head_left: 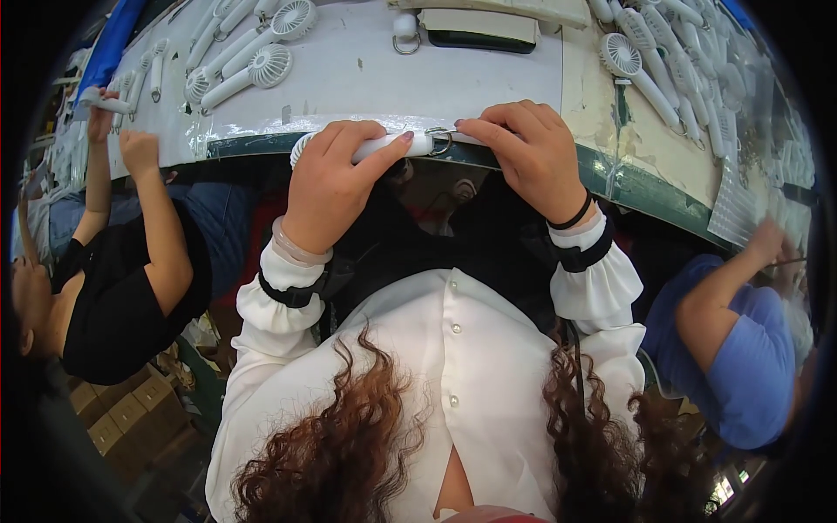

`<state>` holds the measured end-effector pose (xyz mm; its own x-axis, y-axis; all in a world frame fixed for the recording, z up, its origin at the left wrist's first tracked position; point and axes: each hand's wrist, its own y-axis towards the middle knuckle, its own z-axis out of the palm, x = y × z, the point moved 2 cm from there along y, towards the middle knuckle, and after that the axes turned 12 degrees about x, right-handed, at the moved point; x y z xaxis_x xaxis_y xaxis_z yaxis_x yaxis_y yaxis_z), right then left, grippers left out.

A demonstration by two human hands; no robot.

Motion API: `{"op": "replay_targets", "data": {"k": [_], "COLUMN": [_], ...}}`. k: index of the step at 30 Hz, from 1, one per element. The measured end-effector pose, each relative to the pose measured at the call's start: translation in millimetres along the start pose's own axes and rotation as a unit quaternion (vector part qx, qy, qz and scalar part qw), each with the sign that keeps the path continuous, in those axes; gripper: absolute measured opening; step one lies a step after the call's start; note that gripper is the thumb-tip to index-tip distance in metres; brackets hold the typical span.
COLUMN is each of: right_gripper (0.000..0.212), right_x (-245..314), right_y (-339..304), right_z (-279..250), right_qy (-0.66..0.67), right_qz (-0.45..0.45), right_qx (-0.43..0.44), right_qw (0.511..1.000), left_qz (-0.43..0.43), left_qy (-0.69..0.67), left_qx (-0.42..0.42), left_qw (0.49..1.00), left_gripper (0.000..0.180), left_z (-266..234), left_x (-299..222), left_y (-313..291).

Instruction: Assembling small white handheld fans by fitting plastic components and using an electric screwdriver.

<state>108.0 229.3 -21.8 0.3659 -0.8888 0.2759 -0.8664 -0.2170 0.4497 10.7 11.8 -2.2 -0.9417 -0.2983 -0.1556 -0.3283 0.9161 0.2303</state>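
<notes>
At the table's front edge, my left hand is wrapped around a white handheld fan. The fan lies sideways, its ribbed head to the left and its handle end to the right. A metal ring hangs from that handle end. My right hand is closed in a pinch just right of the ring. From its fingertips a thin metal piece reaches to the handle end; most of it is hidden, so its kind is unclear.
Several white handheld fans lie at the back left, with more fans at the back right. A dark green flat object sits at the back middle. Co-workers sit on both sides; the left one's hand holds a white fan.
</notes>
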Motion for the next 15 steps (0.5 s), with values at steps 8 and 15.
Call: {"op": "replay_targets", "data": {"k": [8, 15], "right_gripper": [0.037, 0.037], "right_x": [0.1, -0.3], "right_y": [1.7, 2.9], "right_z": [-2.2, -3.5], "right_qy": [-0.002, -0.003], "right_qz": [0.0, -0.005], "right_qx": [0.015, 0.019], "right_qw": [1.0, 1.0], "left_qz": [0.0, 0.005], "left_qy": [-0.006, -0.01], "left_qx": [0.003, 0.002], "left_qw": [1.0, 1.0], "left_gripper": [0.038, 0.037], "left_z": [-1.1, -1.7], "left_x": [0.5, 1.0], "left_y": [0.4, 2.1]}}
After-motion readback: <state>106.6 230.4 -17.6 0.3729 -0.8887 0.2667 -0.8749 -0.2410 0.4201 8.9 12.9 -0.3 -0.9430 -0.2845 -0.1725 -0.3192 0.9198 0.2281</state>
